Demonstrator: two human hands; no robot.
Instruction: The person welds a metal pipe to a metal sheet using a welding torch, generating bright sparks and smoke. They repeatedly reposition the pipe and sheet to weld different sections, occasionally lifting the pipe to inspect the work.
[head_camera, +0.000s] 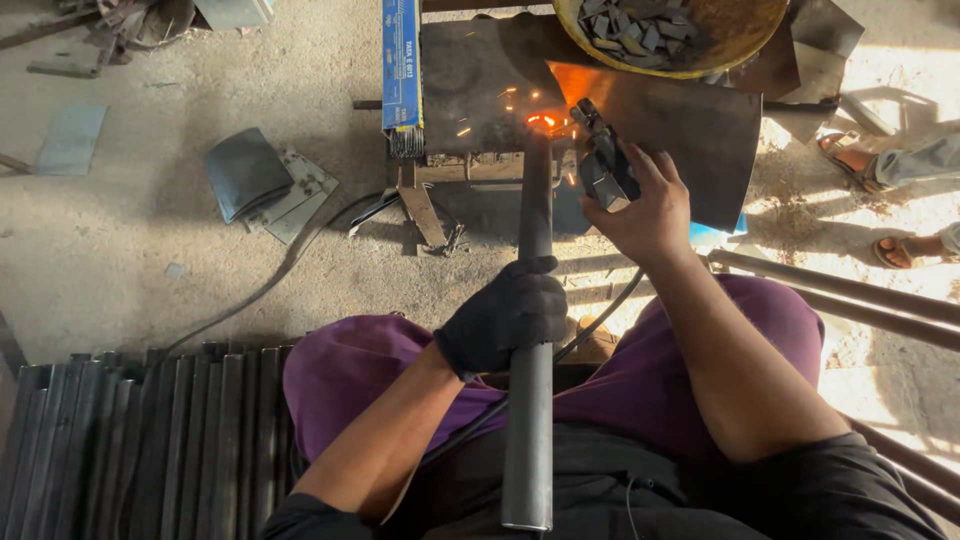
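Head view looks down on a dusty concrete floor littered with scrap plates, a row of dark metal bars at lower left and a rusty pan of small metal pieces at the top edge. At centre frame the gloved left hand is wrapped tight round a steel pipe running up to a small metal stand, where sparks glow at its tip. Just right of it, the bare right hand is closed round an electrode holder, beside a leaning steel sheet.
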